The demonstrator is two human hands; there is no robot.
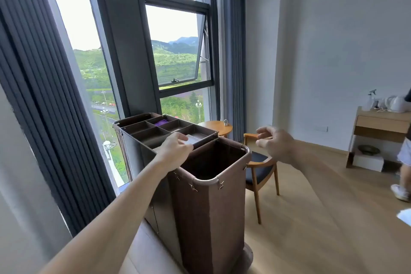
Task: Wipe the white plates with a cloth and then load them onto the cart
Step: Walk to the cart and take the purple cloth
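The brown cart (209, 207) stands by the window, with a divided tray (142, 128) on top and a deep open bin (213, 162) at its near end. A flat white thing, probably a plate (193, 139), lies in the tray's near compartment. A purple cloth (162, 122) sits in a far compartment. My left hand (175, 148) grips the tray's front rim, thumb inside beside the white plate and fingers curled over the outside. My right hand (275, 142) hovers in the air right of the cart, blurred, its fingers loosely curled and holding nothing.
A wooden chair (262, 169) stands right behind the cart, with a small round table (216, 127) beyond it. A sideboard (378, 127) with a kettle and spray bottle is at the right wall. Another person's leg and shoe (400, 189) are at the right edge.
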